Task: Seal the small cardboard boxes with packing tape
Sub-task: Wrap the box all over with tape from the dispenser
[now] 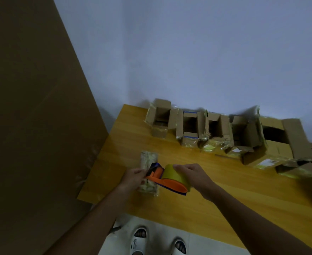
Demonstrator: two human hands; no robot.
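Box in hand: a small, pale, tape-wrapped cardboard box (149, 173) lies on the yellow wooden table (225, 196) near its front left corner; the dispenser and the left hand cover its middle.
Dispenser: an orange and blue plastic tape dispenser carrying a yellow-green roll of packing tape (169, 178) sits over the box, its nose pointing left.
Left hand: the left hand (134, 178) has fingers curled at the dispenser's nose, seemingly pinching the tape end or the nose itself; which of the two cannot be told.
Right hand: the right hand (192, 174) wraps over the roll, fingers curled round it.
Waiting boxes: a row of open brown cardboard boxes (215, 129) with raised flaps stands along the far edge against the pale wall (188, 52), well apart from the hands.
Risk, slide: the box looks light; a pull on the tape would likely drag it unless the left hand pins it.
Risk, tape: a slack strip may crease or fold onto itself; keep it taut.
Risk, cutter: left fingertips sit close to the nose where the blade would be; a quick tear could nick them.
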